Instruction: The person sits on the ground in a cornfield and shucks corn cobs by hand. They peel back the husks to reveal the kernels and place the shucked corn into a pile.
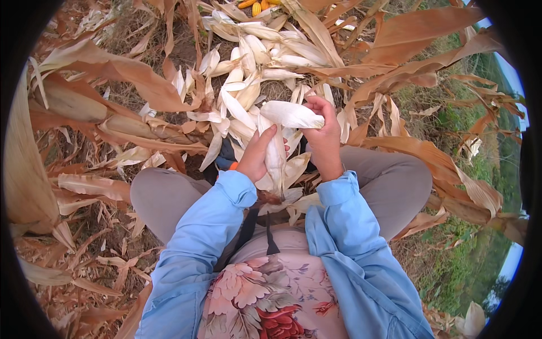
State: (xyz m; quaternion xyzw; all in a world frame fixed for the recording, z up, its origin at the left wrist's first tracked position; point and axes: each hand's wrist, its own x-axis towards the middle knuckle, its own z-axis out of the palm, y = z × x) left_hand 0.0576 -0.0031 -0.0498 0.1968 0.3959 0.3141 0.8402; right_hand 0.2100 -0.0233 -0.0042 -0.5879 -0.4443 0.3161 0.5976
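My left hand [255, 157] is closed around a maize ear [276, 159] in its pale dry husk. The ear stands nearly lengthwise before me, with brown silk at its near end. Just right of it, my right hand [324, 135] grips a broad white piece of husk [291, 114], which lies across the ear's far end. Whether that piece is still joined to the ear cannot be made out. Loose husk leaves [296, 169] lie under and beside both hands, between my bent legs.
A heap of pale husks [271, 51] spreads beyond my hands. Several bare yellow maize cobs [256, 8] show at the far edge. Dry brown maize stalks [139, 127] and leaves [427, 31] arch in from left and right. Green growth [457, 262] lies at the right.
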